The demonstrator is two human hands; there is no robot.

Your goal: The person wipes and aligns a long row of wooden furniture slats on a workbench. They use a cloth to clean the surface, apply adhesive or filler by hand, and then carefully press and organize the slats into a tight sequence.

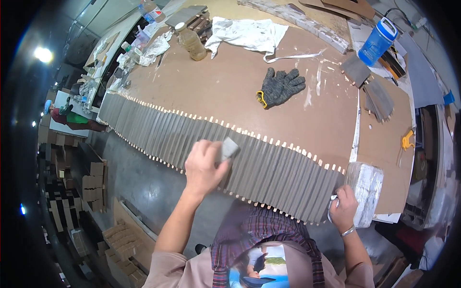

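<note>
Left hand (pixel 205 168) gripping small grey block (pixel 229 148), pressed flat on row of grey slats (pixel 269 168) lined along worktop (pixel 216 86) edge; right hand (pixel 344 207) closed on white rag (pixel 333 204) beside wrapped block (pixel 366 185), butting the row's end so it can't slide

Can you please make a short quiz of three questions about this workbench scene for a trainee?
1. True or false: the left hand presses a small grey block on the row of grey slats.
2. What lies on the brown board beyond the slats? A) grey knit gloves B) a hammer C) a saw
3. Fill in: the right hand rests against a ____-wrapped block.

Key: 1 true; 2 A; 3 plastic
</note>
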